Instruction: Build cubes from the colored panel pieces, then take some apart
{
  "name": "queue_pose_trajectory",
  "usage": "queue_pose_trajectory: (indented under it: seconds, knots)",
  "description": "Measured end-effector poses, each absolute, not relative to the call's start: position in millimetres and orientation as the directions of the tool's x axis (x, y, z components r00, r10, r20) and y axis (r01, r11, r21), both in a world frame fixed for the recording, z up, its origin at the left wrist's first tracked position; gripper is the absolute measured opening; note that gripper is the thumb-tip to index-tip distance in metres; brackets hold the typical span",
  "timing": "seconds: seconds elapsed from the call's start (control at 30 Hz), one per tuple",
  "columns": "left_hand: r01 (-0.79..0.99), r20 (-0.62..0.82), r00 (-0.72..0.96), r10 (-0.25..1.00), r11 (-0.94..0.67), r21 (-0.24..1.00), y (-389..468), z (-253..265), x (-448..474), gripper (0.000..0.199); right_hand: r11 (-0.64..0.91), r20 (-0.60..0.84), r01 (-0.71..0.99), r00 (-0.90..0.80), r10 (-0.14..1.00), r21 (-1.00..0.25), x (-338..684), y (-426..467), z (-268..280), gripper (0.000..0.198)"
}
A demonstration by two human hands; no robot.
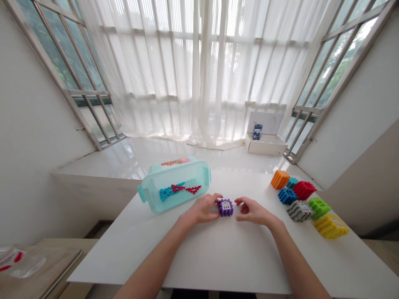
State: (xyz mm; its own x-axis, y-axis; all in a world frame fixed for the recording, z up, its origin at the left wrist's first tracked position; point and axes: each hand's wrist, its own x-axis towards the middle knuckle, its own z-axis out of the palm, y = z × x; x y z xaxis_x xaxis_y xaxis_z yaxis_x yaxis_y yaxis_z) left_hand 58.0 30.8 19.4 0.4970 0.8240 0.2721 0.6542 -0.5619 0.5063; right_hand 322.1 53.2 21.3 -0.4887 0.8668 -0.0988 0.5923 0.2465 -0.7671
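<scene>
A small stack of purple interlocking plastic tiles (226,207) with notched edges and a white window insert on top sits on the white table. My left hand (204,208) grips its left side, with the thumb at the near corner and the fingers at the far one. Just right of the stack, my right hand (252,211) is held with thumb and fingers apart, touching nothing. To the left stands a pale turquoise plastic bin (152,199). Inside it lie several blue tiles (166,192) and red pieces (193,189).
Sorted tile stacks occupy the table's right: orange (279,179), red (304,189), blue (287,195), grey (299,211), green (319,207) and yellow (331,226). On the sill, a phone (257,132) leans in an open white box (266,146). A plastic bottle (26,263) lies lower left.
</scene>
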Motion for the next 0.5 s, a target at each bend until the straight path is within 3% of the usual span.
queue_pose_trajectory:
  seconds: [0.2,0.37,0.5]
  knots:
    - [0.65,0.272,0.474,0.838,-0.541,0.534,33,15,61,0.051,0.371,0.002,0.752,-0.441,0.897,-0.545,344,4,19,0.014]
    - [0.656,0.296,0.421,0.857,-0.513,0.553,38,10,72,0.06,0.454,0.209,0.768,-0.404,0.891,-0.452,340,-38,2,0.009]
    - [0.67,0.282,0.411,0.867,-0.497,0.552,45,11,95,0.063,0.48,0.282,0.758,-0.391,0.876,-0.441,336,-47,-9,0.008]
